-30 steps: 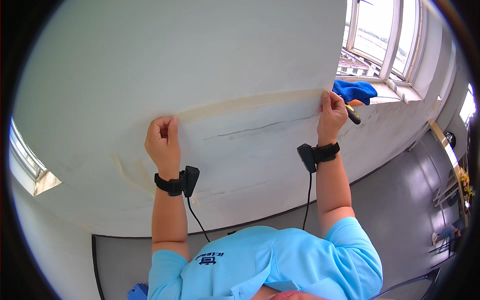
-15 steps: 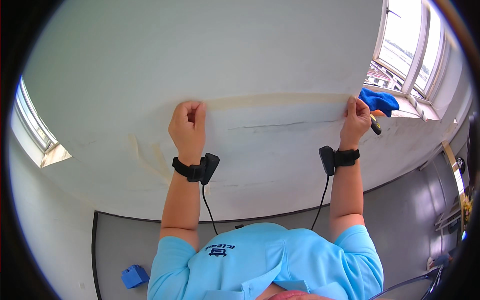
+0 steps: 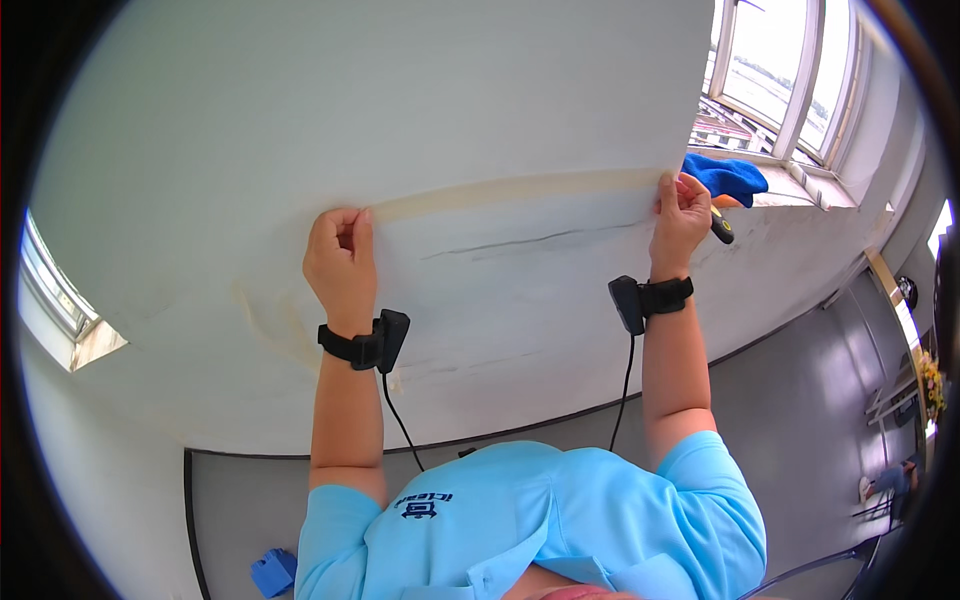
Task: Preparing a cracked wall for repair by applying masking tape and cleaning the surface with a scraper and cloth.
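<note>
A long strip of pale beige masking tape point(image 3: 510, 188) stretches taut between my two hands along the white wall point(image 3: 420, 100). At its left end my left hand point(image 3: 338, 260) is closed, thumb and forefinger pinching the tape. My right hand point(image 3: 681, 220) pinches the other end, close to the window corner. How much of the strip touches the wall I cannot tell. Just below it runs a thin, dark, uneven crack point(image 3: 540, 240). Each wrist wears a black strap with a small cabled device.
On the windowsill at the right lie a blue cloth point(image 3: 730, 180) and a tool with a black handle point(image 3: 722, 228). Faint beige strips point(image 3: 290, 325) show on the wall at lower left. A blue block-shaped object point(image 3: 272, 573) sits on the grey floor. A person's legs point(image 3: 885, 480) appear at far right.
The view has shifted, so the wall, hands and tape appear further left. The strip now slopes up more toward the right. Both hands keep their pinch on it.
</note>
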